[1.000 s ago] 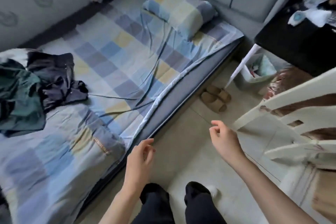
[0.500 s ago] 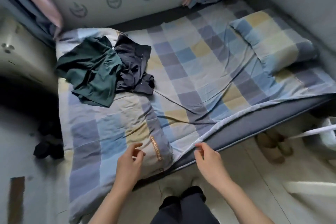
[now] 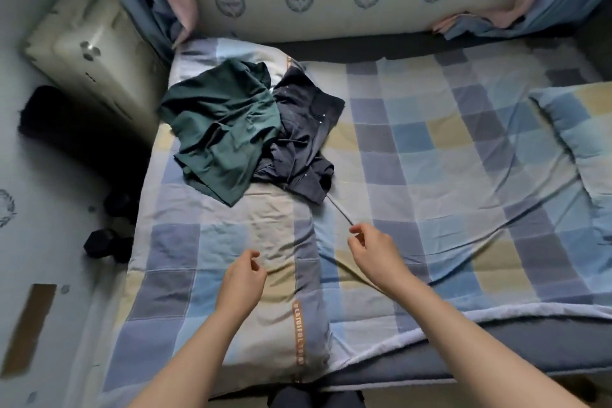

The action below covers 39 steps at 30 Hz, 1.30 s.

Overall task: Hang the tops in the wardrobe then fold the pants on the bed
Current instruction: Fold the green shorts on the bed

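Both my hands are now reaching farther out over the bed [image 3: 463, 195] than half a second ago, when they were hanging near its front edge; my view is also sitting closer over the checked bedding. My left hand [image 3: 243, 278] is hovering above the folded checked quilt [image 3: 212, 242], its fingers [image 3: 253, 263] loosely curled and holding nothing. My right hand [image 3: 372, 250] is hovering just right of the quilt's edge, over the sheet, fingers likewise relaxed and bent, gripping nothing. Beyond both hands, the clothes are lying in a crumpled heap on the far end of the quilt: a dark green garment [image 3: 222, 129] on the left, touching and partly overlapping a dark navy garment [image 3: 304, 136] on the right. A thin dark cord [image 3: 339, 210] is trailing from the navy piece toward my right hand, ending just short of it. A checked pillow [image 3: 576, 129] is lying at the bed's right end, well apart from the heap.
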Available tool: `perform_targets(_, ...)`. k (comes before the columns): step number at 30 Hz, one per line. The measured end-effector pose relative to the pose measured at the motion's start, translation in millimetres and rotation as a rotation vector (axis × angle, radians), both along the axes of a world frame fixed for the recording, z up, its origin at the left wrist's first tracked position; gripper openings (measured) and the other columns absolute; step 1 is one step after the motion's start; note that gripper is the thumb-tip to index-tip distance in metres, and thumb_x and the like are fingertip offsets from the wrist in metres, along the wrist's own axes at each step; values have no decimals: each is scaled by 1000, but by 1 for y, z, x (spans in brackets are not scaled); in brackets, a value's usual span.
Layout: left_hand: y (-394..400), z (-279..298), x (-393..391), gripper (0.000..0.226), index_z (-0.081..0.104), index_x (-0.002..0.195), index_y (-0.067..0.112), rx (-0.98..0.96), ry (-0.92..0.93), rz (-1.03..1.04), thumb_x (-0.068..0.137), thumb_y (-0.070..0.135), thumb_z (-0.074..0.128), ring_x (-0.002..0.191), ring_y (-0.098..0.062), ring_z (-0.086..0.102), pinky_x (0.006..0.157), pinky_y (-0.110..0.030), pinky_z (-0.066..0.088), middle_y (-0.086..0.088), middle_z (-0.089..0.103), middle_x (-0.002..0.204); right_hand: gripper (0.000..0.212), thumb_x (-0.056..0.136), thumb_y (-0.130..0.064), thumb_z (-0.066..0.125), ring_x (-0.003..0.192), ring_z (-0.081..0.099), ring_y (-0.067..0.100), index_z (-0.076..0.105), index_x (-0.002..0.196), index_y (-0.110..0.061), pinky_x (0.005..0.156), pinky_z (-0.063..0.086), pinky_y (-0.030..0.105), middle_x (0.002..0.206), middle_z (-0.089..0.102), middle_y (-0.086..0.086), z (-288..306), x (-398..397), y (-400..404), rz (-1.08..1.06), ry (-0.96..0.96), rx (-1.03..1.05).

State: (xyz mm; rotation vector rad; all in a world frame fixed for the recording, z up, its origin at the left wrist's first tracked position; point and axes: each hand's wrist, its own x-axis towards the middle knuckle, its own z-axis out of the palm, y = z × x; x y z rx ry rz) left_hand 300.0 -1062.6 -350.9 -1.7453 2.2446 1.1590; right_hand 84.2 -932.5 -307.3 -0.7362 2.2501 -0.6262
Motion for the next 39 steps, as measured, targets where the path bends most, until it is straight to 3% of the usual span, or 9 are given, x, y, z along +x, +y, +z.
perform_targets(5, -90, -60, -18, 45, 45, 136, 15, -42, -199, -116, 94, 23, 55, 126, -27, 45, 99, -42, 43, -7, 49, 138, 29, 96, -29, 47, 101, 58, 24, 58, 118, -13, 78, 40, 28, 114, 64, 8, -59, -30, -94, 84, -27, -13)
perform_targets(10, -171, -132, -26, 46, 45, 137, 12, -66, -345, -164, 94, 26, 54, 131, -30, 38, 104, -41, 39, -9, 42, 143, 24, 94, -30, 49, 101, 57, 23, 62, 107, -14, 80, 42, 30, 107, 67, 3, -136, -39, -192, 146, -68, -33)
perform_targets(16, -238, -228, -46, 63, 24, 148, 9, -164, -357, -115, 94, 23, 54, 139, -29, 28, 108, -41, 31, -8, 28, 155, 27, 95, -31, 52, 94, 58, 20, 58, 112, -11, 79, 45, 32, 110, 69, 7, -229, -38, -310, -233, -612, -87)
perform_targets(21, -288, -308, -60, 79, 0, 155, 9, -303, -445, -144, 97, 21, 51, 150, -26, 5, 118, -39, 20, -3, -1, 164, 26, 97, -29, 50, 107, 59, 25, 54, 117, -13, 82, 46, 34, 116, 64, 10, -292, -34, -392, -300, -727, -147)
perform_targets(24, -313, -339, -59, 65, 9, 155, 11, -396, -463, -188, 101, 20, 44, 150, -24, 7, 118, -40, 18, -3, 4, 164, 31, 98, -28, 50, 117, 57, 28, 54, 123, -11, 88, 46, 35, 129, 58, 13, -320, -30, -421, -298, -763, -166)
perform_targets(29, -311, -340, -42, 24, 64, 112, 4, -421, 62, 16, 101, 12, 44, 100, -39, 57, 81, -39, 34, -21, 67, 110, 49, 96, -30, 54, 123, 53, 32, 41, 138, -8, 89, 47, 40, 139, 50, 17, -337, -23, -451, -340, -817, -209)
perform_targets(32, -292, -329, -14, 22, 60, 79, 11, -295, 323, 141, 99, 12, 49, 71, -32, 50, 63, -38, 32, -8, 58, 69, 49, 91, -36, 60, 112, 60, 31, 45, 132, -14, 85, 48, 43, 128, 58, 10, -336, -15, -458, -374, -819, -220)
perform_targets(36, -249, -313, 24, 32, 49, 67, 22, -170, 338, 77, 97, 15, 53, 58, -12, 37, 55, -25, 32, 6, 40, 57, 17, 92, -10, 55, 73, 65, 25, 60, 109, -8, 61, 55, 35, 95, 66, 11, -330, -8, -456, -522, -872, -358)
perform_targets(39, -214, -311, 46, 38, 42, 62, 23, -81, 276, 64, 96, 17, 57, 56, -9, 34, 55, -26, 30, 8, 37, 54, 32, 91, 4, 42, 94, 62, 30, 57, 117, -7, 84, 54, 43, 110, 62, 15, -333, 5, -433, -469, -765, -369)
